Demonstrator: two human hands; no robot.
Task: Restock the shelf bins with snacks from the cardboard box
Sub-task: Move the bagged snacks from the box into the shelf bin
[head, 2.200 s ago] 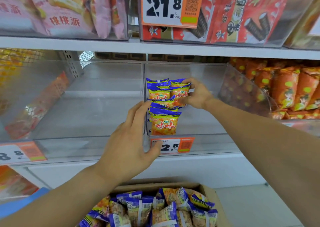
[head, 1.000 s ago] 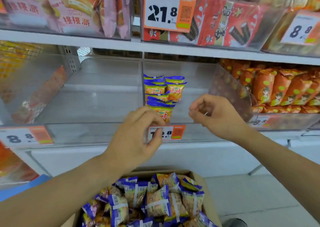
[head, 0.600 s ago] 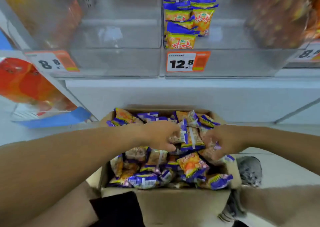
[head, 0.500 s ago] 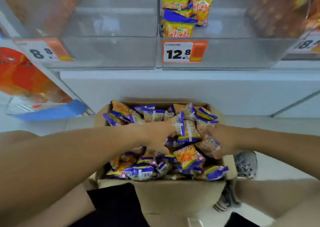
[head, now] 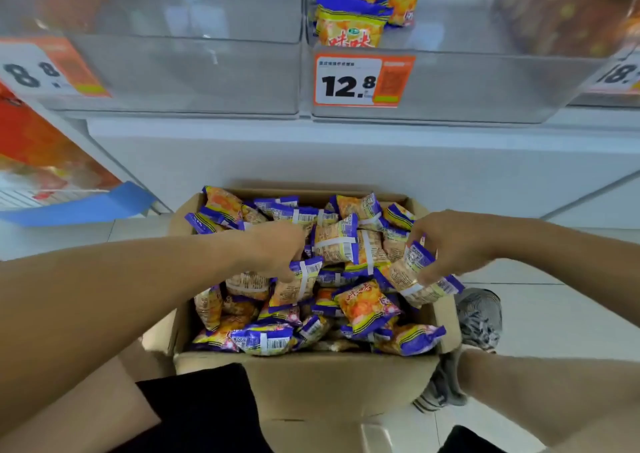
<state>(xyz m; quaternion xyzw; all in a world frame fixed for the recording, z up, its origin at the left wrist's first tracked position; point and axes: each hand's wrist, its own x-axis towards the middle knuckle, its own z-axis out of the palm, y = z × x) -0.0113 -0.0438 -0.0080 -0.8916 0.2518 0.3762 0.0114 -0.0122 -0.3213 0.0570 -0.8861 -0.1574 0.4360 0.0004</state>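
An open cardboard box (head: 304, 380) on the floor is heaped with several small orange and purple snack packets (head: 367, 307). My left hand (head: 277, 252) reaches into the middle of the heap and grips a packet (head: 298, 284) by its top. My right hand (head: 450, 245) holds another packet (head: 412, 276) lifted at the box's right side. Above, a clear shelf bin (head: 467, 85) with a 12.8 price tag (head: 362, 80) holds a few of the same packets (head: 349, 28) stacked at its left.
A clear bin (head: 173, 72) stands to the left, tagged 8.8. A further bin of orange packs (head: 568, 9) is at the top right. A red and blue sign (head: 52, 175) leans at the left. My shoe (head: 479, 317) rests by the box's right side.
Both hands left the shelf bin and dropped into the box. My view tilted down. In the last half second each hand closed round a packet, and the right one lifted its packet.
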